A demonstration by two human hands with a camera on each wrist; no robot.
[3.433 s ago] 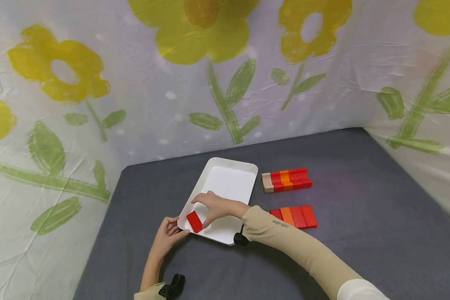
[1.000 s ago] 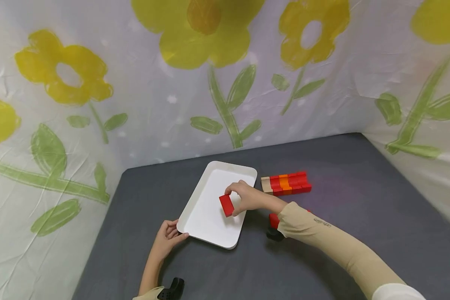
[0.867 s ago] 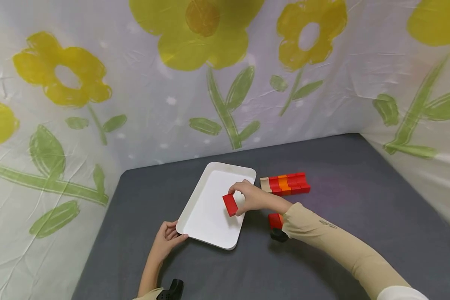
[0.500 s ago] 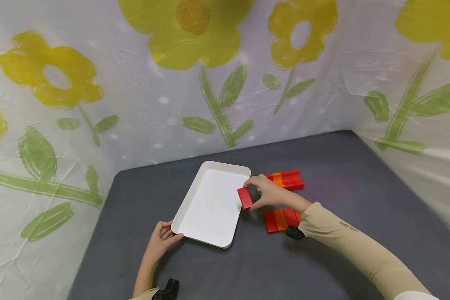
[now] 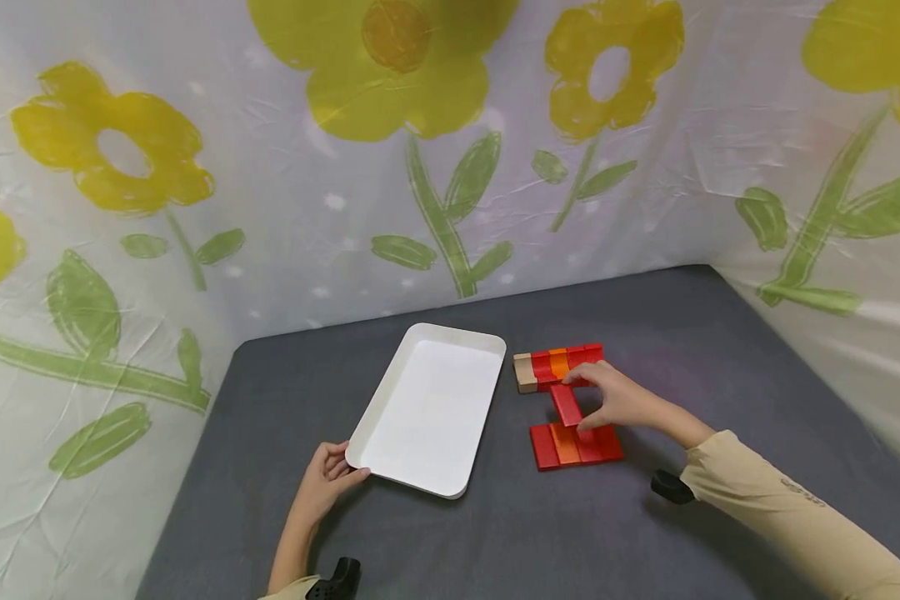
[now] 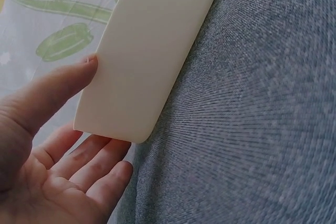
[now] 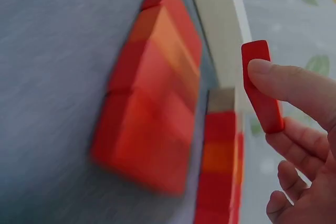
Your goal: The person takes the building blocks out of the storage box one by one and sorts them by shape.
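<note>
My right hand (image 5: 622,402) pinches a flat red rectangular wooden block (image 5: 567,406) between thumb and fingers, held tilted above the gap between two block rows. In the right wrist view the thumb presses one face of this red block (image 7: 266,100). The nearer row (image 5: 546,450) lies flat, red and orange blocks side by side. Behind it the farther row (image 5: 558,362) has red and orange blocks with one bare-wood block (image 5: 524,373) at its left end. My left hand (image 5: 322,483) grips the near left corner of the white tray (image 5: 423,408), thumb at the rim (image 6: 90,66).
The tray stands left of both rows on a dark grey cloth-covered table (image 5: 457,550). A hanging sheet printed with yellow flowers (image 5: 307,208) rises behind the table. Black wrist devices (image 5: 672,487) are on both wrists.
My right hand has lifted the red block out of the tray and carried it right, over to the block rows. The left hand has stayed at the tray's corner.
</note>
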